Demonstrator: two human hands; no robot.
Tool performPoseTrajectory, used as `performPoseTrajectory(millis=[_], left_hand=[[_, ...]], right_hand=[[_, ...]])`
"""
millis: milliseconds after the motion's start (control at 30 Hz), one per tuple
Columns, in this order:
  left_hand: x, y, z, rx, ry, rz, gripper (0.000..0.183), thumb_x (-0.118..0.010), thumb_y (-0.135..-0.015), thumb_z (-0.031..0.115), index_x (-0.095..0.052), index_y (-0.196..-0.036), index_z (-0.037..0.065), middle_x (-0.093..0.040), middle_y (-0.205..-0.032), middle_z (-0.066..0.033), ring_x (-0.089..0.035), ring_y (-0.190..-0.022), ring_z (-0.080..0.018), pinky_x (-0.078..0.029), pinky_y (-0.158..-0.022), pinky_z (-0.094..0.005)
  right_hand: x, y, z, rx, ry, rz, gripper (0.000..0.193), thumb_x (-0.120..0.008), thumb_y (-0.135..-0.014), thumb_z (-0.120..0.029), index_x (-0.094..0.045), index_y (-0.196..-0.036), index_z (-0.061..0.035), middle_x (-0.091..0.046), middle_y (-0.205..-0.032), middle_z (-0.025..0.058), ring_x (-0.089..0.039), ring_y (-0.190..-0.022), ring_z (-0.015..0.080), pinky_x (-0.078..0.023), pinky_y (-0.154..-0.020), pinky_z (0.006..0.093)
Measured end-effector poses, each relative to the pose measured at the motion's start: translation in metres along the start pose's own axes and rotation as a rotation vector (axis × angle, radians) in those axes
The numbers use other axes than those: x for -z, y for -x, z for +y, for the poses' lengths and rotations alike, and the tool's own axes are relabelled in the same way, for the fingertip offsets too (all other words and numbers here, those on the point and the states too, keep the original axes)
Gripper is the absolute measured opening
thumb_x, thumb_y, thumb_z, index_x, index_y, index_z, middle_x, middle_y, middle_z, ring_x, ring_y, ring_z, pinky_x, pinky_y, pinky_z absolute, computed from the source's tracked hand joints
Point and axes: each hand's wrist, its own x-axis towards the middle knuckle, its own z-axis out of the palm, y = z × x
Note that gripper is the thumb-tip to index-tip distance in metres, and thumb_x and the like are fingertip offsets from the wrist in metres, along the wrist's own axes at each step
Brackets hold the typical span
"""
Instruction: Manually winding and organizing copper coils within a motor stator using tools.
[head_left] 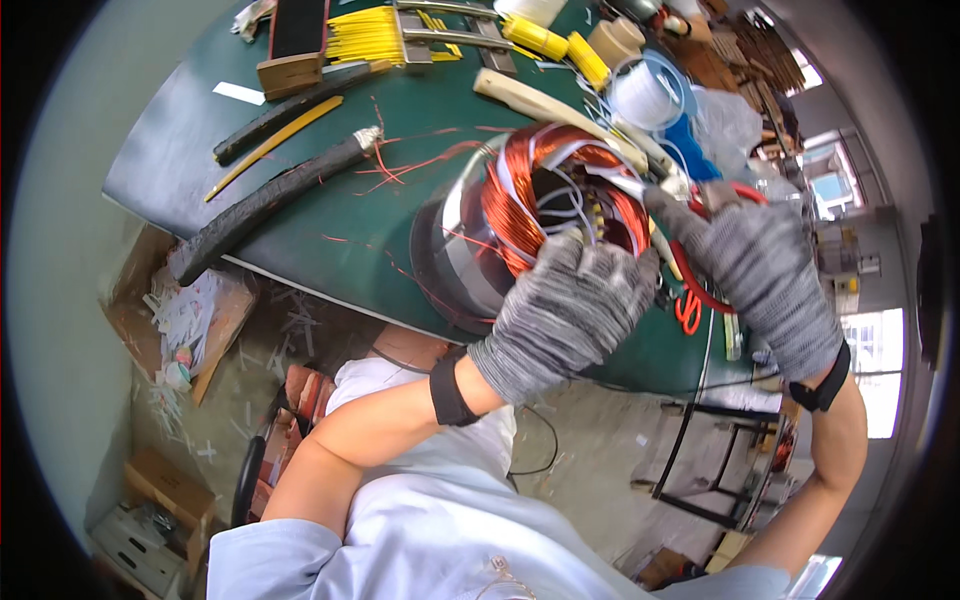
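Note:
A motor stator [465, 270] with a metal shell stands at the table's near edge. Thick copper windings [515, 195] bulge from its open end, with white strips and pale leads inside. My left hand [575, 310], in a grey knitted glove, has its fingers curled over the near rim of the windings, and its fingertips are partly hidden. Gloved likewise, my right hand [755, 265] is closed around red-handled scissors [690, 275]. Their blades point left to the far right side of the windings. Loose thin copper wires [400, 170] trail to the left.
Black-sleeved bars [275, 200] and a yellow stick [275, 145] lie on the green table [330, 240]. Yellow strips [365, 35], a wooden mallet-like handle [540, 105] and a white spool [645, 95] sit farther back. Smaller red-handled scissors [688, 312] rest at right. A scrap box [150, 290] stands below left.

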Motion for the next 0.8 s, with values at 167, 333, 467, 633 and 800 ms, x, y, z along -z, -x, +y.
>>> performPoseTrajectory(millis=[167,333,467,633,800], left_hand=[[-0.003,0.001,-0.002,-0.047,0.034,0.003,0.037,-0.055,-0.082,0.02,-0.061,-0.116,0.008,-0.057,-0.086,-0.0056,-0.057,-0.083,-0.0216,-0.046,-0.077,-0.0425],[0.009,0.003,-0.009,-0.032,0.129,0.042,0.04,-0.065,-0.074,0.021,-0.064,-0.114,0.017,-0.055,-0.086,-0.0038,-0.056,-0.078,-0.0222,-0.046,-0.078,-0.0408],[0.038,-0.015,-0.059,-0.038,0.454,0.178,0.037,-0.073,-0.066,0.018,-0.068,-0.102,0.016,-0.061,-0.099,-0.0111,-0.059,-0.093,-0.0296,-0.05,-0.083,-0.044],[0.019,-0.047,-0.126,0.243,0.843,-0.087,0.029,-0.063,-0.088,0.014,-0.063,-0.116,0.009,-0.064,-0.093,-0.0064,-0.06,-0.082,-0.0173,-0.05,-0.074,-0.0318],[0.0,-0.057,-0.124,0.233,1.171,-0.466,0.037,-0.055,-0.099,0.025,-0.059,-0.13,0.004,-0.067,-0.106,-0.005,-0.059,-0.099,-0.0085,-0.049,-0.089,-0.0243]], right_hand=[[-0.015,-0.002,-0.011,-0.051,-0.054,-0.032,0.048,-0.056,-0.091,-0.018,-0.052,-0.138,-0.0267,-0.057,-0.081,0.0047,-0.061,-0.058,0.0192,-0.051,-0.053,0.0331],[-0.076,0.033,-0.037,-0.301,-1.014,0.467,0.049,-0.065,-0.09,-0.018,-0.051,-0.137,-0.0167,-0.061,-0.091,0.002,-0.06,-0.06,0.0125,-0.05,-0.053,0.0285],[-0.121,0.056,-0.104,-0.653,-1.626,0.722,0.051,-0.064,-0.092,-0.02,-0.042,-0.137,-0.014,-0.058,-0.097,0.0049,-0.055,-0.059,0.0085,-0.047,-0.048,0.0223],[-0.152,0.038,-0.152,-0.621,-2.128,0.67,0.054,-0.063,-0.094,-0.028,-0.035,-0.137,-0.0101,-0.056,-0.096,0.0072,-0.051,-0.054,0.0069,-0.043,-0.043,0.0202],[-0.148,0.02,-0.146,-0.564,-2.264,0.571,0.055,-0.062,-0.095,-0.031,-0.036,-0.136,-0.007,-0.059,-0.094,0.0081,-0.044,-0.044,0.0058,-0.037,-0.038,0.0199]])
